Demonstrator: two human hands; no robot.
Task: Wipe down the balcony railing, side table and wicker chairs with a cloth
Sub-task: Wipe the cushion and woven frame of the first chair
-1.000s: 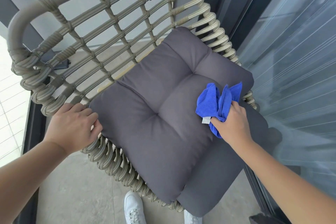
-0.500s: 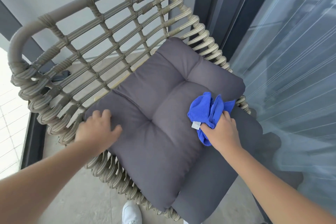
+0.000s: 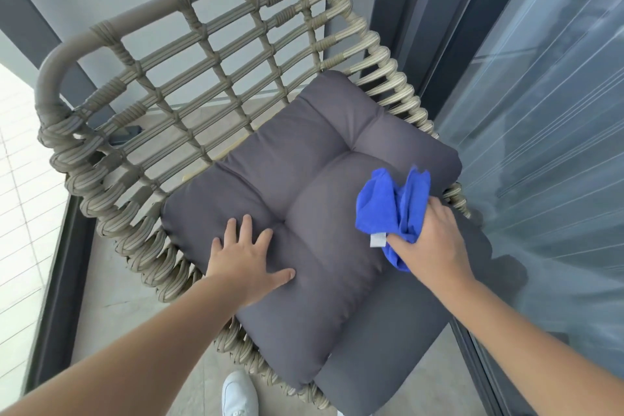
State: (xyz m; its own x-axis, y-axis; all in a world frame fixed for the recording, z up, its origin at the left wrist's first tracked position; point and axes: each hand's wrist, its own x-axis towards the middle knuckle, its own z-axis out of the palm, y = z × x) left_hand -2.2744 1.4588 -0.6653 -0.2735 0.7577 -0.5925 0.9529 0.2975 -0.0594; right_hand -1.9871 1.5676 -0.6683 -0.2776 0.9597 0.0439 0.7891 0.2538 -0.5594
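A beige wicker chair point(image 3: 216, 54) fills the view, with a grey tufted cushion point(image 3: 324, 152) lying on its seat. My left hand point(image 3: 248, 257) lies flat on the near left part of the cushion, fingers spread. My right hand point(image 3: 430, 240) grips a bunched blue cloth point(image 3: 391, 203) with a white tag, over the cushion's right side. A second grey cushion point(image 3: 388, 358) sticks out underneath at the lower right.
A glass sliding door point(image 3: 547, 132) in a dark frame stands close on the right. A grey wall is behind the chair, and a dark rail point(image 3: 54, 297) with glass runs down the left. My white shoe point(image 3: 238, 395) is on the tiled floor below.
My left hand left the chair's woven left rim and moved right onto the cushion, where it now lies flat. My right hand still grips the cloth over the cushion's right side.
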